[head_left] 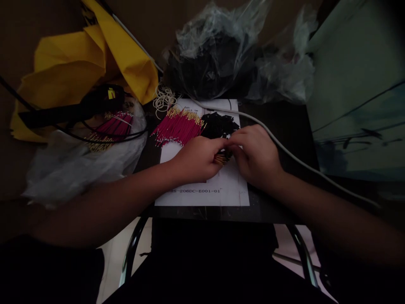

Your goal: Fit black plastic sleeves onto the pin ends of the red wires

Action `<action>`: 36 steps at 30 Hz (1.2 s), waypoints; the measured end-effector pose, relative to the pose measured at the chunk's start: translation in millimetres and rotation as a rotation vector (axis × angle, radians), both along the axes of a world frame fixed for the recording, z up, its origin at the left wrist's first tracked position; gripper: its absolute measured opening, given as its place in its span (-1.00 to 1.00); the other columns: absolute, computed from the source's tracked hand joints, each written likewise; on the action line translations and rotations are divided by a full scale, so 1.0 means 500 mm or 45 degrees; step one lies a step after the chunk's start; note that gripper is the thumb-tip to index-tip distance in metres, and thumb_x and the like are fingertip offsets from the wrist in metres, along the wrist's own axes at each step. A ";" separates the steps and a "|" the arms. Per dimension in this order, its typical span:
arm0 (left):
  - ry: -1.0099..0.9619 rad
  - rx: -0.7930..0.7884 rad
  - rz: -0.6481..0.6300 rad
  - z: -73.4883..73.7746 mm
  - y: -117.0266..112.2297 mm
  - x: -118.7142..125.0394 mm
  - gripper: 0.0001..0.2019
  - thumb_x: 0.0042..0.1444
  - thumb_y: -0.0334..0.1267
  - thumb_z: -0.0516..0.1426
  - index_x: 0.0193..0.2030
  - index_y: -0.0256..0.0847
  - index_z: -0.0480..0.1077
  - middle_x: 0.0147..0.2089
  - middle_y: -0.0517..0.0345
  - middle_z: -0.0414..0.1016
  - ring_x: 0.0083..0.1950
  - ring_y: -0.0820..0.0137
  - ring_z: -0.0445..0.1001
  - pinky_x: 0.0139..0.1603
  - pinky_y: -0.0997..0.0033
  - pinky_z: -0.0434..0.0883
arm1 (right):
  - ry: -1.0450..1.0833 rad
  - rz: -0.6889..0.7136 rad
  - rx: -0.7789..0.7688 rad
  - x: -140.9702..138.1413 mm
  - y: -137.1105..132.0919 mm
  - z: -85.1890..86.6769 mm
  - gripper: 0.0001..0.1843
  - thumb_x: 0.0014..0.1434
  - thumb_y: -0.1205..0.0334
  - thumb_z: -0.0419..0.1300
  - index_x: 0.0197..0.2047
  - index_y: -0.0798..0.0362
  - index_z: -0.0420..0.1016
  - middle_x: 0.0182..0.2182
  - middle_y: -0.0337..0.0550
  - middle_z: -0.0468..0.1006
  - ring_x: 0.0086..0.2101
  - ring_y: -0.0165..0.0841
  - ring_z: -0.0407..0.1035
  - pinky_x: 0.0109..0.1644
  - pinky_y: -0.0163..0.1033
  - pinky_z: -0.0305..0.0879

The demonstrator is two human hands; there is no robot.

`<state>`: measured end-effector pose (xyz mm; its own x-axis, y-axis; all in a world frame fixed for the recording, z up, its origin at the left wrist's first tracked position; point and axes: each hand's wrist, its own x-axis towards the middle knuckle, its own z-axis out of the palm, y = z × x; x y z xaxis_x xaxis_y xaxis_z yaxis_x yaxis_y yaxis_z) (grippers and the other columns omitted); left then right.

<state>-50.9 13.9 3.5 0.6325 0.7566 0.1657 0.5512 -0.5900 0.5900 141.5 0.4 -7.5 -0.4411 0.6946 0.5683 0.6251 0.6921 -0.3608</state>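
Note:
My left hand [201, 157] and my right hand [257, 154] meet over a white printed sheet [167, 197], fingertips pinched together and almost touching. Whatever is between the fingers is too small and dark to make out. Just beneath them lies a small bunch of gold-ended pieces with black parts [222, 158], partly covered by the left hand. Behind the hands sits a heap of small black pieces [218, 123]. To its left, a spread of short red wires [179, 128] with gold terminals at their far ends and pale tips at the near ends lies on the sheet.
A clear bag with more red wires [118, 124] lies left, under black cables, beside yellow cloth-like material [69, 59]. Plastic bags with dark contents [215, 63] stand behind. A pale cable [294, 158] crosses the dark table to the right. Loose pale bands [164, 98] lie behind the wires.

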 end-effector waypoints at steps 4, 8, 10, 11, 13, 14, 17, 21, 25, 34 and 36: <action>0.280 0.147 0.072 -0.007 0.011 -0.004 -0.74 0.00 -0.31 0.10 -0.16 -0.24 0.49 -0.36 0.07 0.57 -0.36 0.28 0.53 -0.41 0.39 0.31 | -0.027 0.042 -0.092 -0.002 0.011 -0.007 -0.81 0.31 0.34 0.02 -0.11 0.02 0.44 -0.23 -0.11 0.53 -0.18 -0.30 0.39 -0.07 -0.15 0.31; 0.214 0.160 0.090 -0.002 0.018 -0.010 -0.76 0.04 -0.27 0.10 -0.16 -0.19 0.49 -0.35 0.12 0.58 -0.33 0.30 0.54 -0.40 0.41 0.29 | -0.053 0.075 -0.125 0.016 0.015 -0.011 -0.86 0.29 0.32 0.09 -0.11 0.03 0.44 -0.25 -0.14 0.56 -0.22 -0.32 0.41 -0.10 -0.19 0.31; 0.163 0.142 0.117 -0.002 0.020 -0.011 -0.76 0.04 -0.27 0.11 -0.14 -0.15 0.49 -0.34 0.16 0.58 -0.33 0.34 0.53 -0.39 0.43 0.29 | -0.098 0.069 -0.160 0.024 0.015 -0.013 -0.86 0.27 0.31 0.12 -0.10 0.03 0.44 -0.27 -0.15 0.55 -0.25 -0.32 0.40 -0.14 -0.20 0.30; 0.153 0.135 0.126 -0.003 0.020 -0.011 -0.77 0.04 -0.27 0.11 -0.15 -0.14 0.49 -0.35 0.18 0.58 -0.35 0.35 0.53 -0.39 0.44 0.28 | -0.118 0.065 -0.186 0.026 0.015 -0.014 -0.85 0.26 0.31 0.13 -0.10 0.03 0.43 -0.27 -0.15 0.55 -0.25 -0.31 0.40 -0.16 -0.21 0.30; 0.157 0.145 0.136 -0.005 0.020 -0.010 -0.79 0.04 -0.27 0.12 -0.18 -0.14 0.49 -0.39 0.19 0.56 -0.38 0.37 0.51 -0.41 0.45 0.26 | -0.152 0.071 -0.228 0.028 0.015 -0.016 -0.85 0.24 0.32 0.15 -0.10 0.03 0.42 -0.27 -0.15 0.54 -0.25 -0.31 0.39 -0.16 -0.21 0.29; 0.162 0.159 0.135 -0.005 0.019 -0.010 -0.80 0.04 -0.27 0.12 -0.19 -0.14 0.49 -0.40 0.19 0.56 -0.39 0.37 0.50 -0.42 0.44 0.26 | -0.163 0.080 -0.236 0.028 0.016 -0.018 -0.86 0.23 0.32 0.15 -0.12 0.03 0.42 -0.27 -0.16 0.53 -0.25 -0.31 0.39 -0.15 -0.20 0.28; 0.162 0.204 0.118 -0.006 0.017 -0.011 -0.80 0.03 -0.27 0.13 -0.19 -0.15 0.49 -0.41 0.19 0.55 -0.39 0.37 0.49 -0.43 0.45 0.24 | -0.193 0.127 -0.221 0.029 0.024 -0.021 -0.91 0.24 0.31 0.13 -0.18 0.04 0.42 -0.29 -0.14 0.51 -0.25 -0.30 0.36 -0.14 -0.18 0.28; 0.110 0.201 0.106 -0.003 0.014 -0.013 -0.79 0.04 -0.28 0.12 -0.17 -0.17 0.49 -0.39 0.18 0.56 -0.40 0.41 0.49 -0.42 0.47 0.27 | -0.251 0.114 -0.104 0.036 0.020 0.004 -0.87 0.25 0.27 0.11 -0.17 0.03 0.46 -0.19 -0.07 0.53 -0.18 -0.24 0.36 -0.08 -0.07 0.29; 0.085 0.164 0.111 0.003 0.014 -0.013 -0.79 0.06 -0.28 0.11 -0.17 -0.16 0.48 -0.40 0.20 0.55 -0.39 0.41 0.50 -0.40 0.48 0.29 | -0.216 0.327 0.126 0.022 -0.075 0.073 -0.79 0.23 0.27 0.14 -0.06 -0.01 0.47 -0.08 -0.04 0.54 -0.13 -0.21 0.39 -0.09 -0.05 0.34; 0.134 0.193 -0.002 0.004 0.007 -0.011 -0.79 0.04 -0.29 0.11 -0.16 -0.13 0.47 -0.40 0.23 0.54 -0.38 0.43 0.50 -0.40 0.49 0.28 | -0.384 0.944 -0.757 -0.004 -0.297 -0.140 -0.61 0.30 0.31 -0.02 0.16 0.01 0.37 0.03 0.00 0.50 -0.06 -0.24 0.41 -0.08 -0.13 0.42; 0.145 0.220 -0.038 0.001 0.005 -0.012 -0.77 0.01 -0.30 0.11 -0.16 -0.12 0.46 -0.39 0.24 0.53 -0.38 0.43 0.50 -0.39 0.48 0.27 | -0.418 0.644 -0.975 -0.001 -0.282 -0.191 -0.50 0.33 0.16 0.03 0.31 -0.11 0.19 0.18 0.01 0.39 0.10 -0.16 0.33 0.12 0.03 0.34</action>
<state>-57.0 16.3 4.0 0.6763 0.7038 0.2174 0.5895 -0.6940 0.4133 141.0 -140.7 -102.8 -0.8449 0.5096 -0.1624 0.4680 0.5573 -0.6859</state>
